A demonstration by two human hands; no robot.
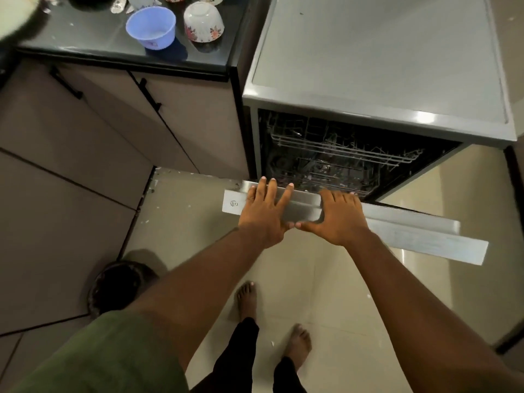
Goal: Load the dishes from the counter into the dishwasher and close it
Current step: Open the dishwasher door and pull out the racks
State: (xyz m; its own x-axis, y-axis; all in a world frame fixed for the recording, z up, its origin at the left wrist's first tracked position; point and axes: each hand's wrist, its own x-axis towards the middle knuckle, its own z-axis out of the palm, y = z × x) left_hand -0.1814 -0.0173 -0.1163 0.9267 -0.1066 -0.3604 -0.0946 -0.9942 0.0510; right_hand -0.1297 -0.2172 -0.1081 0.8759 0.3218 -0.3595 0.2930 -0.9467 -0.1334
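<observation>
The steel dishwasher door (pixel 411 231) stands part-way open, tilted towards me. My left hand (pixel 265 214) lies on its upper edge with spread fingers reaching over the rim. My right hand (pixel 338 217) sits beside it, thumbs almost touching, fingers curled over the same edge. Behind the door the wire rack (pixel 340 154) shows in the dark tub; its contents are unclear. On the dark counter (pixel 113 49) at upper left stand a blue plastic bowl (pixel 151 26) and an upturned white floral bowl (pixel 203 22).
More dishes sit cut off at the counter's far edge. Cabinet doors with black handles (pixel 150 93) are below the counter. A dark bucket (pixel 119 285) stands on the floor at my left. My bare feet (pixel 246 302) are on the tiles before the door.
</observation>
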